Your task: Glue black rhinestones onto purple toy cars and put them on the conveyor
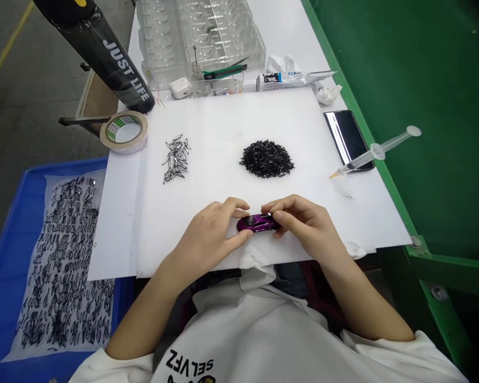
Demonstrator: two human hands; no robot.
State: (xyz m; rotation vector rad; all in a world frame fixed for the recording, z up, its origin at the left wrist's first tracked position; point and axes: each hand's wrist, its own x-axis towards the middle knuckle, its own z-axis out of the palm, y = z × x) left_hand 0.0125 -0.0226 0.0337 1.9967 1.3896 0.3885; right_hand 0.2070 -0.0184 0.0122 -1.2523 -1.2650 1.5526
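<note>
A small glossy purple toy car (257, 223) is held low over the white board (211, 122), close to its front edge. My left hand (209, 234) grips the car's left end between thumb and fingers. At the other end, my right hand (305, 223) has its thumb and fingertips closed on the car; whether they also pinch some tiny part cannot be made out. Beyond my hands lies a heap of small black pieces (266, 159). Farther left is a looser pile of thin clear pieces with dark outlines (176, 159).
A syringe (377, 151) rests across a phone (349, 139) at right. Tape (123, 132) and a dark bottle (104, 58) stand left. Behind are clear plastic trays (201, 40), a green-handled cutter (225, 71) and a tube (291, 80). A blue bin (8, 234) sits lower left.
</note>
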